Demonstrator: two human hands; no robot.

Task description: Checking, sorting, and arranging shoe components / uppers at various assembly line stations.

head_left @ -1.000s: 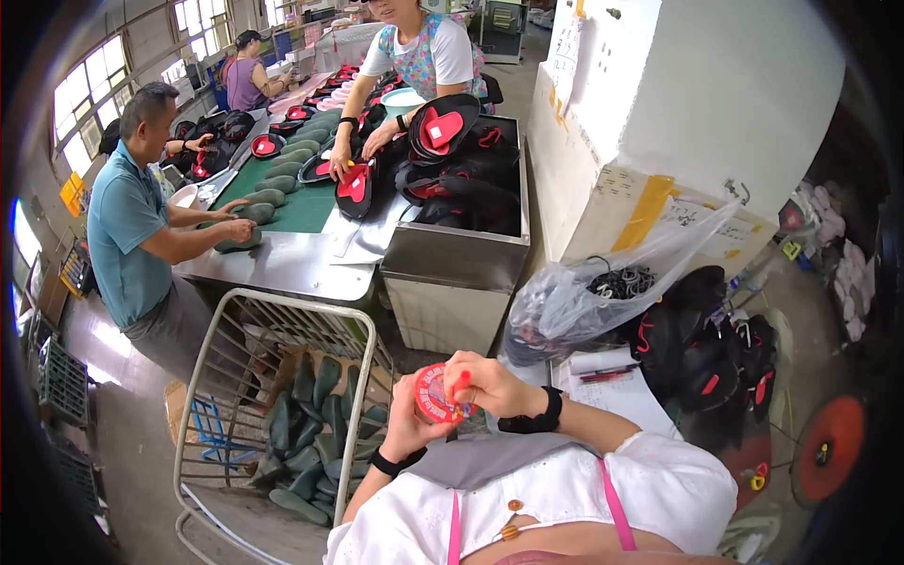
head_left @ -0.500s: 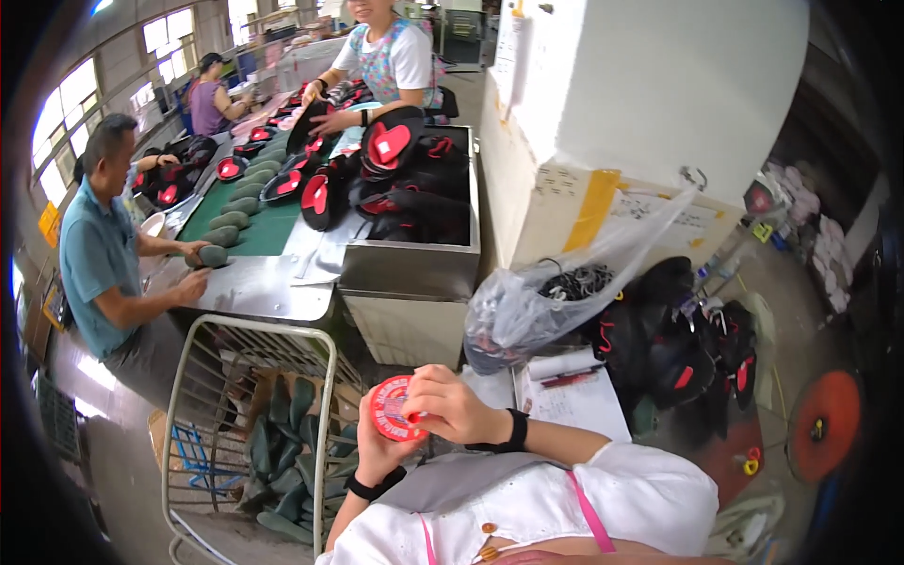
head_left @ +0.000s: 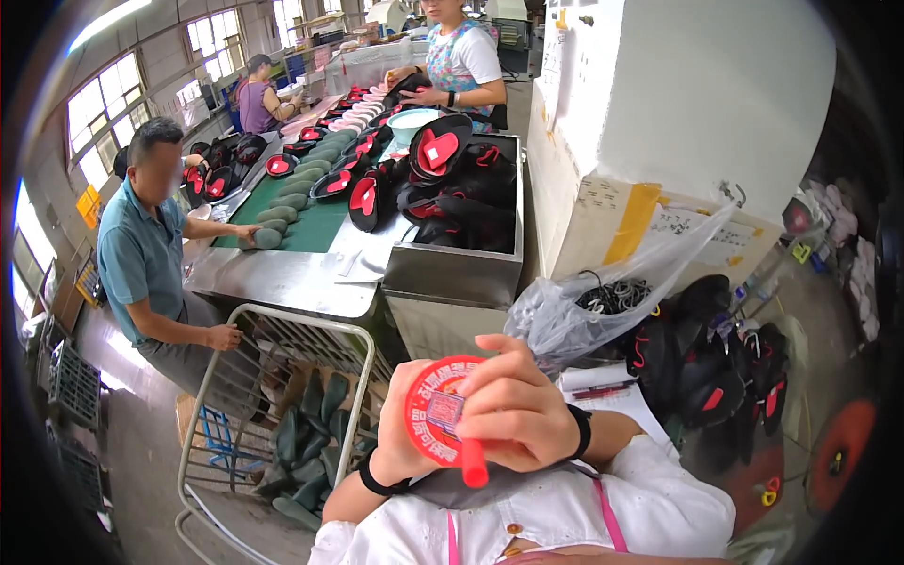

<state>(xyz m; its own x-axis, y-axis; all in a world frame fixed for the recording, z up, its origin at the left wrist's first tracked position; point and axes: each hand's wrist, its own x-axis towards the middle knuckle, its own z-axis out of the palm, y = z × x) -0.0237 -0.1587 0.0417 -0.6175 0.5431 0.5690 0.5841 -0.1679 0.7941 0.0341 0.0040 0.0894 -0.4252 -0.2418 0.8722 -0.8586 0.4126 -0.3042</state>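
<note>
Both my hands are together in front of my chest. My left hand (head_left: 394, 428) grips the edge of a round red disc (head_left: 435, 388) with white print and a small square patch in its middle. My right hand (head_left: 513, 410) curls over the disc's right side, its fingers closed around a short red rod (head_left: 474, 466) whose end sticks out below them. Whether the rod is joined to the disc, I cannot tell. Each wrist wears a black band.
A wheeled wire cart (head_left: 282, 315) with dark green foot-shaped forms (head_left: 306, 452) stands at front left. Beyond are a metal bin (head_left: 452, 264) of black and red shoe parts and a green conveyor (head_left: 306, 235). Co-workers stand around it. A plastic bag (head_left: 556, 315) lies right.
My hands and the red disc have come up closer to the camera, and the red rod now shows more. The nearest co-worker's one hand has moved down to the cart's rail.
</note>
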